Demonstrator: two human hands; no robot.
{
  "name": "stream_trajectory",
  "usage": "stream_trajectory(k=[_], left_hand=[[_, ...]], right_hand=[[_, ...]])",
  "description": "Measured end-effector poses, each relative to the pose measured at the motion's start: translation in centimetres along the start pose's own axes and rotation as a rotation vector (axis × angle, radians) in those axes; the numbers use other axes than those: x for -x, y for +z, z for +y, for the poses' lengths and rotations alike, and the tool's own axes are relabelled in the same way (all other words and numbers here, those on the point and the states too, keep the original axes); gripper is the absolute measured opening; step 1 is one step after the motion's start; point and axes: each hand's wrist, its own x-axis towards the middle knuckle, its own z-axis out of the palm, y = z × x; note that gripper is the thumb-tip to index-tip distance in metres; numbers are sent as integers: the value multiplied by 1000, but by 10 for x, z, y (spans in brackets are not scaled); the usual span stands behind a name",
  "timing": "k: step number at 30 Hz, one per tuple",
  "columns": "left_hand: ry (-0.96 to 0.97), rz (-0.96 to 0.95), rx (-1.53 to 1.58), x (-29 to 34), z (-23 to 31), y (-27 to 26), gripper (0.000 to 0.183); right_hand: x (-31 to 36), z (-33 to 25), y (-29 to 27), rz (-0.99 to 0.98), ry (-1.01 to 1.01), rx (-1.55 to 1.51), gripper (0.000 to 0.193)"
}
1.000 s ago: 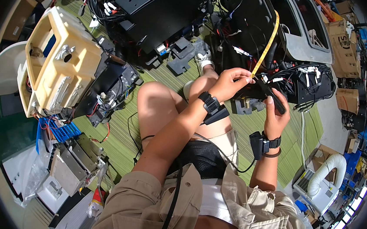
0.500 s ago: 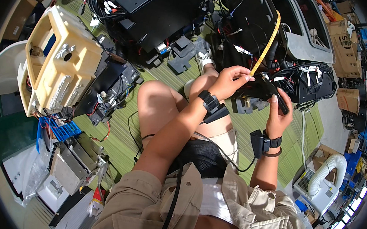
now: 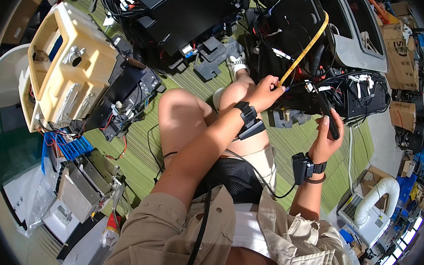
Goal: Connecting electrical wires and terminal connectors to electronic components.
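My left hand (image 3: 267,94) is closed in a pinch around the lower end of a yellow measuring tape (image 3: 303,52). A small bluish tip pokes out beside the fingertips, too small to name. The tape slants up and right, bending over at the edge of a black panel (image 3: 295,11). My right hand (image 3: 329,132) grips a long black-handled tool (image 3: 328,116), its far end pointing up toward dark cables, where its working tip cannot be made out. Bundled black cables with white labels (image 3: 360,85) lie just beyond that hand.
Black equipment housings (image 3: 182,14) with loose wiring stand ahead. At left sits a cream plastic shell (image 3: 68,69); a grey window-like frame (image 3: 357,54) is at far right. A white machine with a ribbed hose (image 3: 380,202) stands right. My bare knees (image 3: 186,110) are below my hands.
My left hand has shifted slightly left, its fingers curled tighter, and the tape's lower end has moved with it. My right hand and the black-handled tool have moved a little right and down.
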Motion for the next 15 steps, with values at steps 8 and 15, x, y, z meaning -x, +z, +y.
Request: stream_trajectory(k=[8,15], left_hand=[[-635,-31,431,-2,19,11,34],[-761,-143,695,-8,17,9,46]], right_hand=[[11,1,-2,-34,58,21,26],[15,2,-5,-39,74,31,27]])
